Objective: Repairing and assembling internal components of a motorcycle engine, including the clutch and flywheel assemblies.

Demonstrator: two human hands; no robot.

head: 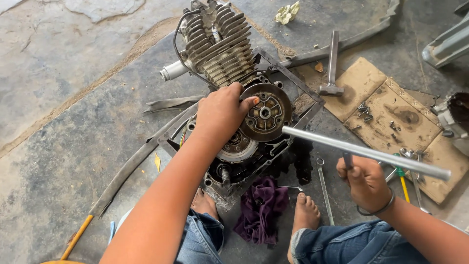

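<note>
Resting on stained concrete floor (pixel 58 161), engine (pixel 234 98); left fingers (pixel 246 101) grip clutch disc (pixel 266 112); right hand (pixel 364 181) holds T-wrench (pixel 361 151).

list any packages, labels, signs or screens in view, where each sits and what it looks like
No labels, signs or screens show.
Flattened cardboard sheets: on the floor to the right of the engine, brown, oil-stained, strewn with small bolts; possibly old packaging.
Crumpled wrapper or paper scrap: top of the view beyond the engine, yellowish; its kind is unclear.
</note>
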